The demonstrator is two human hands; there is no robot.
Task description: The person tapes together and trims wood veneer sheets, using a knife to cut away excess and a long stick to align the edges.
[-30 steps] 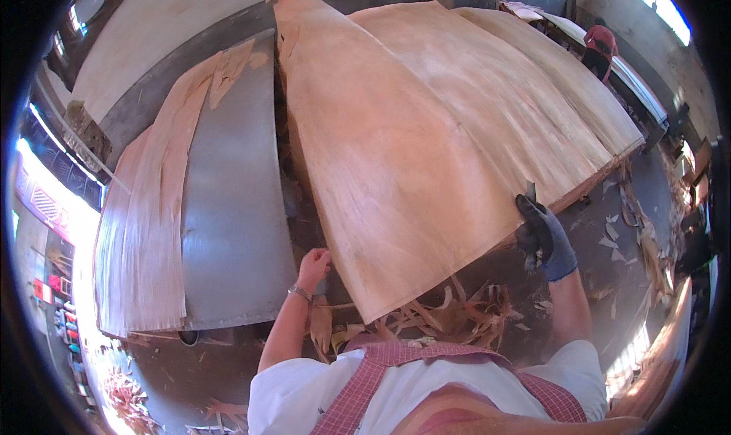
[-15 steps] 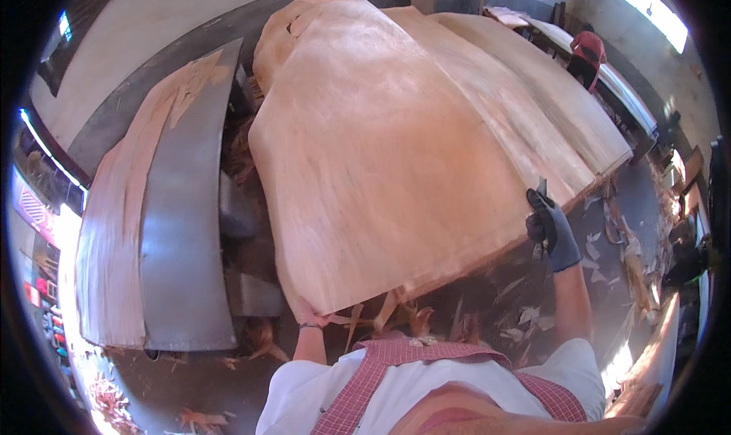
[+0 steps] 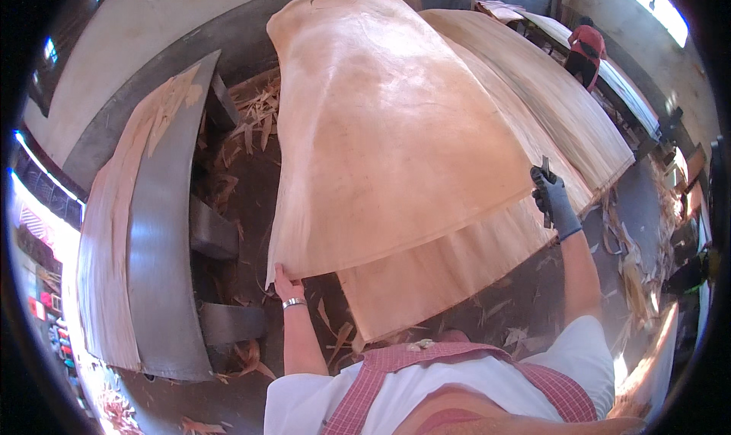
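A large, thin, pale tan wood veneer sheet [image 3: 396,145] stretches away from me, its near edge raised. My bare left hand [image 3: 288,284], with a metal watch at the wrist, is closed on its near left corner. At its near right corner, my right hand [image 3: 557,200] in a dark grey glove is closed round a dark knife-like tool [image 3: 546,164], whose exact kind I cannot make out. The gloved fingers touch the sheet's edge; whether they pinch it too is hidden. Beneath the raised edge shows another veneer sheet [image 3: 434,283], lying on the stack.
At left stands a long grey metal-topped table [image 3: 164,244] with veneer strips [image 3: 106,244] along it. More veneer sheets [image 3: 533,84] lie at right. Wood scraps [image 3: 259,115] litter the floor. A person in red [image 3: 586,46] works at the far right.
Both hands have risen away from me, lifting the veneer sheet's near edge and shifting its left corner leftward. The sheet beneath is now exposed, and more floor shows between stack and left table.
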